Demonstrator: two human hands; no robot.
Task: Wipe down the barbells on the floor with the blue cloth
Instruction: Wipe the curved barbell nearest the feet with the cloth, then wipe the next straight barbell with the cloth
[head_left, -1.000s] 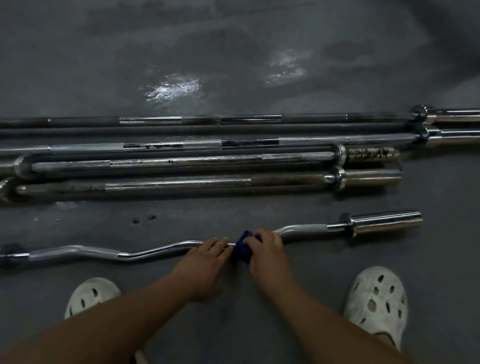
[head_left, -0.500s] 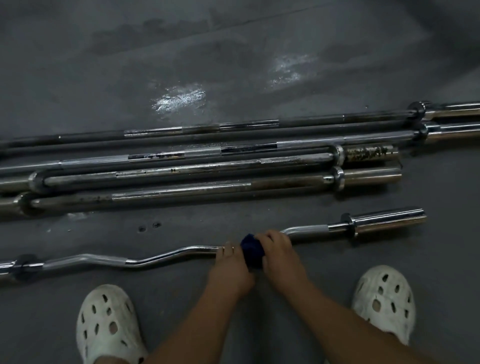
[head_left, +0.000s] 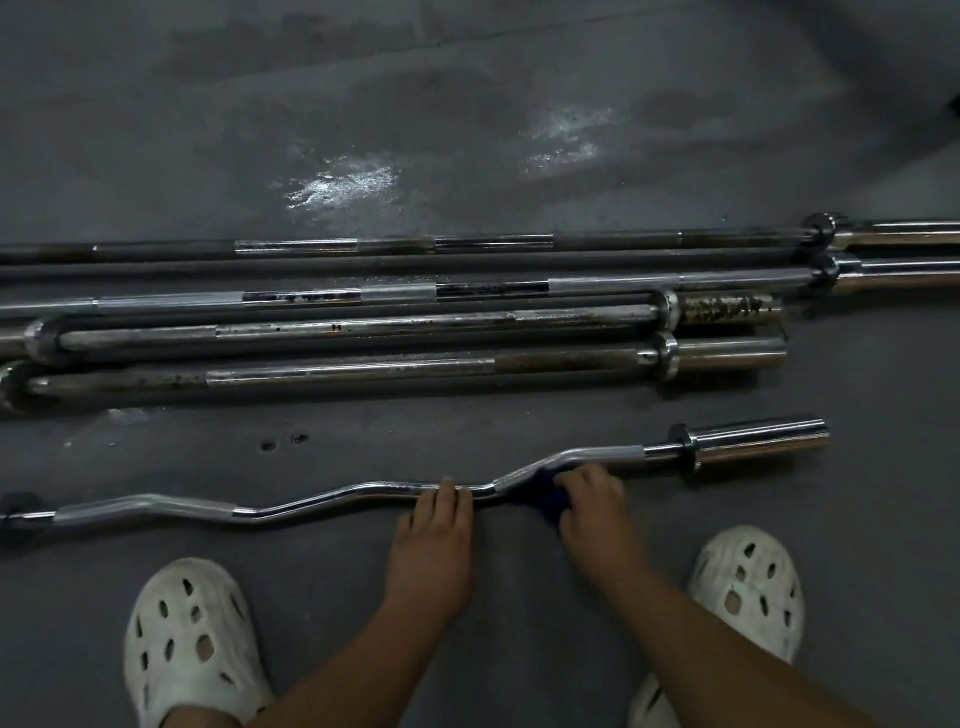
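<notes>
A chrome curl bar (head_left: 311, 506) with a wavy shaft lies across the grey floor nearest to me. My right hand (head_left: 592, 506) grips the dark blue cloth (head_left: 540, 493) wrapped around the bar on the angled bend right of its middle. My left hand (head_left: 434, 525) rests on the bar's middle, fingers laid over the shaft. Several straight barbells (head_left: 415, 332) lie side by side farther back, some with rusty patches.
My two feet in white perforated clogs (head_left: 189, 644) stand just behind the curl bar, the right clog (head_left: 748, 587) close to my right forearm. Wet shiny patches (head_left: 343, 182) mark the floor beyond the barbells.
My right hand has slid the cloth rightward along the curl bar onto the bend. My left hand stays on the bar's middle, so the gap between hands has widened.
</notes>
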